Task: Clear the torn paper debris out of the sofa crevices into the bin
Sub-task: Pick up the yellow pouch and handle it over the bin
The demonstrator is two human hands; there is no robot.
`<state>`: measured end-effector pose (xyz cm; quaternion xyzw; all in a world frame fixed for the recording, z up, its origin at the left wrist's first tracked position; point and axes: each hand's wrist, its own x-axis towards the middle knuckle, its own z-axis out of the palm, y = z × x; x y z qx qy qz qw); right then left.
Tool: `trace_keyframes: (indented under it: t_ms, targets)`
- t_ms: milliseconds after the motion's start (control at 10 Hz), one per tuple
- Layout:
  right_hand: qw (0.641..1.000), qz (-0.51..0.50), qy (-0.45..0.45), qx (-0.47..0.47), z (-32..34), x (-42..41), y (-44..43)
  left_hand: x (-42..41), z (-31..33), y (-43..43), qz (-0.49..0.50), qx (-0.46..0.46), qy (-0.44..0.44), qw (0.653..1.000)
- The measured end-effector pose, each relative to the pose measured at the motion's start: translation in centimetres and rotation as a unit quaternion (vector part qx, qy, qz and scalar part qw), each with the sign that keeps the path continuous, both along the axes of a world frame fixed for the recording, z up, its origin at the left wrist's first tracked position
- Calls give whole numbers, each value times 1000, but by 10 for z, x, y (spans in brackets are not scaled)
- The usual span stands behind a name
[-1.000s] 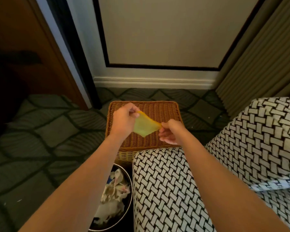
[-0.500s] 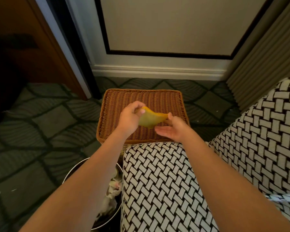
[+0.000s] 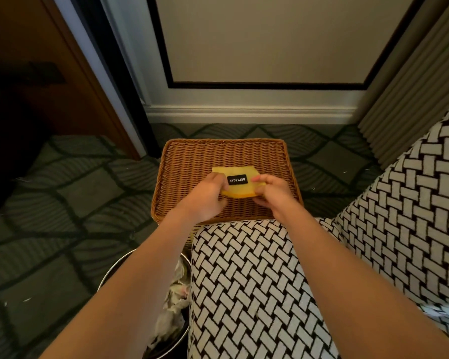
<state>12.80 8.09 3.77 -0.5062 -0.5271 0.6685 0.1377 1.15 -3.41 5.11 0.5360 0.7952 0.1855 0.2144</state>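
Observation:
A folded yellow cloth with a black label lies flat on the wicker basket lid. My left hand pinches its left edge and my right hand grips its right edge. The round bin stands on the floor at the bottom, partly hidden by my left forearm, with crumpled paper inside. The sofa armrest, in a black and white woven pattern, runs beneath my right arm.
The sofa's back cushion rises on the right. Patterned dark green carpet covers the floor, with small white scraps on it. A wall with skirting board is ahead, a wooden door at left, a pleated curtain at right.
The yellow cloth was held up in the air between both hands; now it is folded and lowered flat onto the wicker lid, label side up. Both hands came down with it.

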Motion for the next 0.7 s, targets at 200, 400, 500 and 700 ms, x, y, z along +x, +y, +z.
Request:
trace_keyframes:
  t_ms: [200,400,500,700]
  targets:
    - [976,137,-127,110,-10,-6,-3,4,-10,-2,-43,-154,120,980]
    - [975,109,-156,111,-16,-6,3,-3,-26,5,-60,-175,148,971]
    - [970,82,-215,85,-19,-6,1,-11,-35,0,-55,-205,143,967]
    - [958,66,-209,183,-1,1,-11,-23,-20,-11,-55,-150,120,980]
